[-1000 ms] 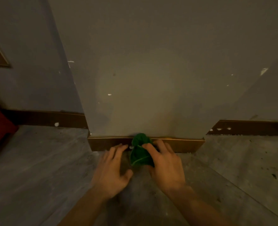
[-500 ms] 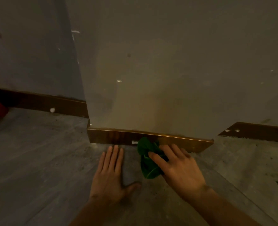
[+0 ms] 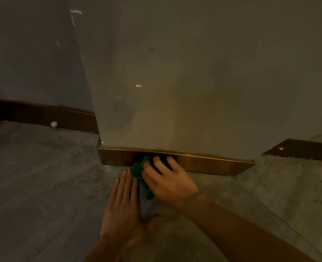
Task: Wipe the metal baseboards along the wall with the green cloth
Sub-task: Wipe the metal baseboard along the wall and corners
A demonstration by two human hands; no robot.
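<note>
While left hand (image 3: 123, 201) rests flat, right hand (image 3: 167, 181) presses green cloth (image 3: 137, 168), baseboard (image 3: 203, 162)

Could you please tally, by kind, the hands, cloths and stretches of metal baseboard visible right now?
Hands: 2, left hand and right hand
Green cloth: 1
Baseboard stretches: 3, front baseboard, left baseboard, right baseboard
Total: 6

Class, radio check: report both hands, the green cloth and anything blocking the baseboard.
Right hand presses green cloth against brass baseboard. Left hand flat on floor, empty. Nothing blocking the baseboard.
</note>
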